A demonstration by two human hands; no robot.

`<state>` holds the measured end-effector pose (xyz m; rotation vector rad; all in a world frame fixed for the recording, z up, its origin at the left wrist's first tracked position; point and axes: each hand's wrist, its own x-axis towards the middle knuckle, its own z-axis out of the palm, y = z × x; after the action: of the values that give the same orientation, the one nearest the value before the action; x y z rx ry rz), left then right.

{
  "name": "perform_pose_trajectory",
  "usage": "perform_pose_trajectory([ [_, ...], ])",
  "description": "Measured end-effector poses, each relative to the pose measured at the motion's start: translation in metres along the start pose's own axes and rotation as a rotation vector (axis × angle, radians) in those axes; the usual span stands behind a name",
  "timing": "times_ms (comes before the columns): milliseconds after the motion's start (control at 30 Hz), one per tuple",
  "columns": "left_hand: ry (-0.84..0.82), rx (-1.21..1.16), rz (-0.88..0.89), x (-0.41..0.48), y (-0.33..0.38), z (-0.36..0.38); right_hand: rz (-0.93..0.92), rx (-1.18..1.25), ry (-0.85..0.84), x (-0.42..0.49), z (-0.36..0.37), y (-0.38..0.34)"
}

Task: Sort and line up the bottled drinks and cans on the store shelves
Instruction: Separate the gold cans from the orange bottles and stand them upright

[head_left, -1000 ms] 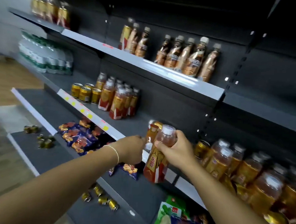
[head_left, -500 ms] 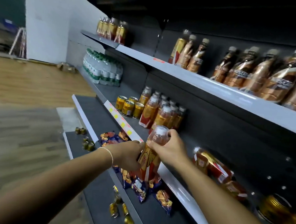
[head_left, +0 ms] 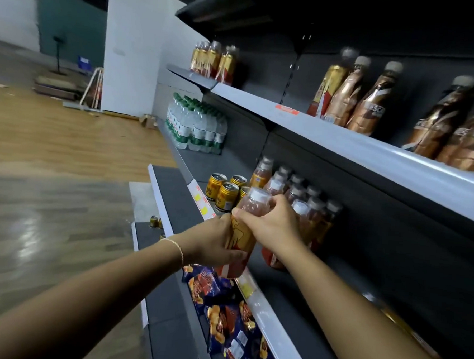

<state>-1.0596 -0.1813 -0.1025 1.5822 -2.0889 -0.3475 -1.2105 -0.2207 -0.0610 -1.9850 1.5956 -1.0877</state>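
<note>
both hands hold one bottle (head_left: 241,236) of red-orange drink with a white cap and a gold and red label. the bottle is just in front of the gold cans (head_left: 224,191), a little to their right, over the front edge of the same shelf (head_left: 274,318). it leans, with its cap tipped toward the cans. i cannot tell if its bottom touches the shelf.

the left hand (head_left: 212,244) grips the low part of the bottle on the side away from the cans. its fingers are close together and curl under and around the label. a thin bracelet (head_left: 177,247) sits on that wrist. the right hand (head_left: 273,226) grips the top part, just under the cap. its thumb presses on the front, and its other fingers curl around the back, mostly hidden.

right of the cans stands a bunch of the same kind of bottles (head_left: 309,210) with white caps, touching one another. far behind the cans stand water bottles (head_left: 197,128) with green caps. above the cans, one shelf up, are brown bottles (head_left: 371,104). below the cans, one shelf down, lie blue snack bags (head_left: 223,316). left of the cans is a wood floor (head_left: 67,143).
</note>
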Motion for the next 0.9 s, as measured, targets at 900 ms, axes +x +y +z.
perform_pose_trajectory([
  [900,-0.102,-0.645,-0.165,0.227,-0.155,-0.068,0.030,-0.475,0.009,0.221,0.072,-0.006],
])
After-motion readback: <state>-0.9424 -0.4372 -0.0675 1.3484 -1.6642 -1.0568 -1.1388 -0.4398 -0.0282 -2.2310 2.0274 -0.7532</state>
